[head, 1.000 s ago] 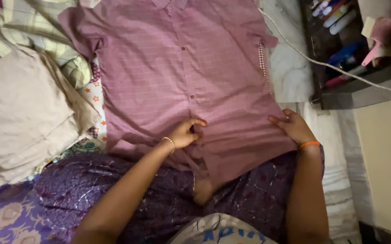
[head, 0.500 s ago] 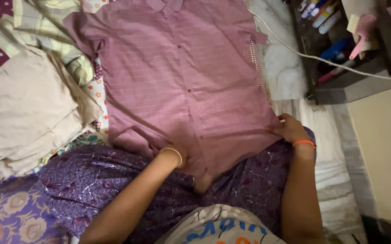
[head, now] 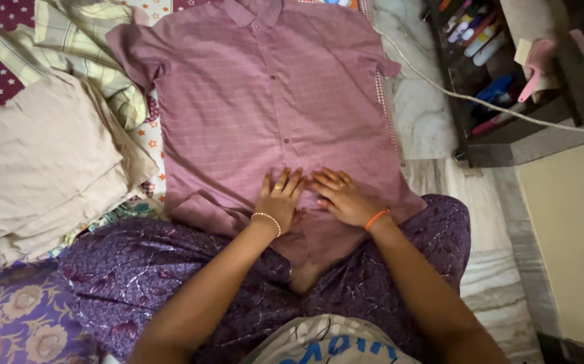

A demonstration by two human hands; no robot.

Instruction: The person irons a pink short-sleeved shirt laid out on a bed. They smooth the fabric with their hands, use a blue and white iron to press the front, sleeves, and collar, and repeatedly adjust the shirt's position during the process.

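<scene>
Mauve shirt (head: 265,101) spread flat, buttoned front up, hem over lap. Left hand (head: 280,195) and right hand (head: 340,197) side by side near hem, fingers open, flat, gripping nothing. Best smoothing: press evenly, stroke outward from placket.

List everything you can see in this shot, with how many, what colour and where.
shirt: one, dusty pink, short-sleeved and buttoned, spread flat in the middle
folded cloths: a stack, beige, left of the shirt
checked cloth: one, pale yellow-green, crumpled at the upper left
floral sheet: one, purple with pale flowers, lower left corner
cord: one, white, running across the floor at the right
shelf: one, dark, upper right, holding bottles and tubes
brush: one, pink, on the shelf
purple garment: one, patterned, over the person's lap
left hand: gold bracelet, flat on the shirt's lower front
right hand: orange band, flat on the shirt beside the left
</scene>
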